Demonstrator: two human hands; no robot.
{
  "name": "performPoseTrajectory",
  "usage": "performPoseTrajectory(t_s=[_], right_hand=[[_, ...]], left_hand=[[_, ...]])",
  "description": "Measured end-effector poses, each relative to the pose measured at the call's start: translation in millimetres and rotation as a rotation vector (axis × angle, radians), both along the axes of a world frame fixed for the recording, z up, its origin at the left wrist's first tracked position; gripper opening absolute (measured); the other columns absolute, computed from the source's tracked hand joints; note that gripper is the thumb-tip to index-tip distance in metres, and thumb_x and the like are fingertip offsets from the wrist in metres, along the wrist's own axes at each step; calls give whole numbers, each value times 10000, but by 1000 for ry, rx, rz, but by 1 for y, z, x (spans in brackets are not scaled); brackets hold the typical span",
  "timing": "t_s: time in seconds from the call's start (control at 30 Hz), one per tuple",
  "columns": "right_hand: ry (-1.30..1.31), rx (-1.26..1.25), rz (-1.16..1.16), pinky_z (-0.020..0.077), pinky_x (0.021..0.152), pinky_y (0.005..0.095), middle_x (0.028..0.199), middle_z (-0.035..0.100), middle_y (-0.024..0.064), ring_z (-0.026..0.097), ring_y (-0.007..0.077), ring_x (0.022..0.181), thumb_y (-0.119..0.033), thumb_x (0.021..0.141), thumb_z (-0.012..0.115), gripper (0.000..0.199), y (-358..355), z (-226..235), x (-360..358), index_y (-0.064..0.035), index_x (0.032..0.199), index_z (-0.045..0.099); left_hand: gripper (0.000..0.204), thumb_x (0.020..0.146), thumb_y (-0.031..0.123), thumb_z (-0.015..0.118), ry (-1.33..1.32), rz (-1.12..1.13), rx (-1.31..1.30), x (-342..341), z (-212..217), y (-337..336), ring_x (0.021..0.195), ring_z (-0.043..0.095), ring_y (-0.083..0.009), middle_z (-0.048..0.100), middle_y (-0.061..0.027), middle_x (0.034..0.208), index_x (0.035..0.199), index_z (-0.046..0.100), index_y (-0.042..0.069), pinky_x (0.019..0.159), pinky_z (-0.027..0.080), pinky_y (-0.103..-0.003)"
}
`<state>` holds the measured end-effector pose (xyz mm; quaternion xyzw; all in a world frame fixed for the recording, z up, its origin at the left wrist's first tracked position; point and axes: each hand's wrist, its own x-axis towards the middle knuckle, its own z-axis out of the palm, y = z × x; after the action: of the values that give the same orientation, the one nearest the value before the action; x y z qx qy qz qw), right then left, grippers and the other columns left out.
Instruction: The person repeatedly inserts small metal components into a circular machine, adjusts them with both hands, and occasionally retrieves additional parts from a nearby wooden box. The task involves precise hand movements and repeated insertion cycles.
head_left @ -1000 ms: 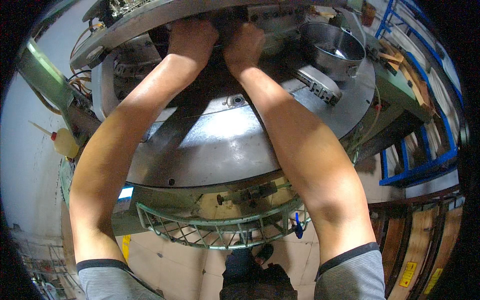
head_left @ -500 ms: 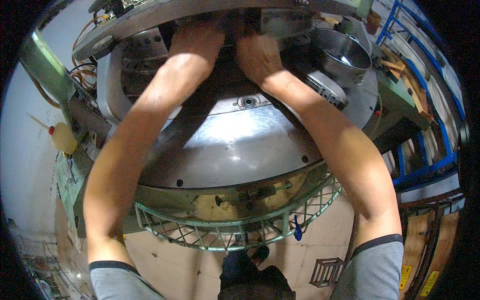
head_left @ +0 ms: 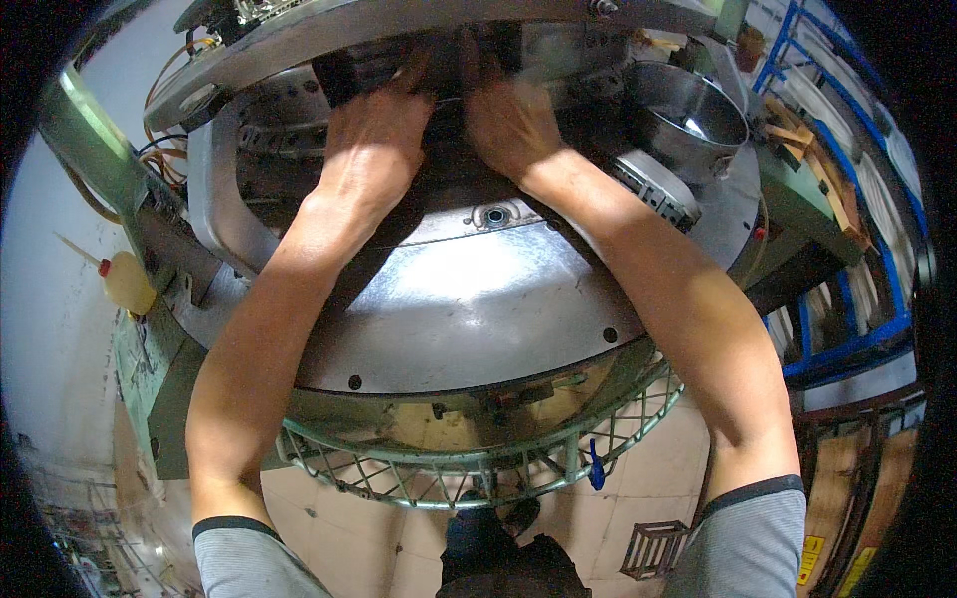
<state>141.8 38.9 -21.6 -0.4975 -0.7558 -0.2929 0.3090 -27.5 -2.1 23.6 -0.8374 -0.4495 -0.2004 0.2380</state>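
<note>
My left hand and my right hand reach side by side into the dark opening of a round metal machine, under its thick upper ring. On both, the fingers point up and away. Shadow and blur swallow the fingertips, so what they touch or hold does not show. Below the hands lies a curved, shiny metal plate with a round bolt fitting near its inner edge. Beside my right wrist sits a curved metal block with slots.
An open round metal pan stands at the right. A green wire guard with a blue tie curves below the plate. At the left hang a yellowish bottle and orange hoses. Blue racking stands far right; a small crate rests on the floor.
My left hand has drawn back a little toward me, so its back and knuckles show more. My right hand stays in nearly the same place. The view has shifted slightly.
</note>
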Motion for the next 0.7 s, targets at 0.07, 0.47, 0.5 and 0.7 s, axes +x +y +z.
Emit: performPoseTrajectory(t_s=[0.07, 0.47, 0.5, 0.7], right_hand=[[-10, 13, 1, 540, 670, 498, 848, 705, 182, 691, 340, 775, -176, 852, 545, 214, 0, 0, 1, -77, 812, 730], [156, -36, 112, 526, 661, 488, 802, 654, 248, 656, 408, 720, -169, 742, 685, 283, -4, 16, 15, 35, 932, 639], [212, -9, 103, 526, 668, 483, 784, 651, 245, 654, 410, 720, -179, 719, 708, 260, -1, 18, 18, 22, 873, 651], [387, -98, 30, 537, 696, 486, 774, 662, 258, 662, 426, 739, -156, 701, 701, 175, 9, 19, 12, 14, 741, 691]], left_hand=[[561, 735, -19, 617, -1, 16, -40, 0, 0, 1, 903, 655, -425, 664, -248, 1035, 1285, 562, 72, 790, 559, -499], [250, 766, -6, 596, -62, 7, 20, -2, -3, 6, 895, 673, -402, 673, -224, 1006, 996, 683, 37, 783, 565, -482], [247, 765, -6, 599, -76, -8, 25, -2, -2, 4, 894, 673, -403, 675, -224, 999, 992, 686, 39, 786, 565, -481], [267, 752, -4, 622, -72, 39, -45, 4, 3, 2, 903, 669, -406, 680, -225, 990, 1006, 686, 46, 788, 567, -480]])
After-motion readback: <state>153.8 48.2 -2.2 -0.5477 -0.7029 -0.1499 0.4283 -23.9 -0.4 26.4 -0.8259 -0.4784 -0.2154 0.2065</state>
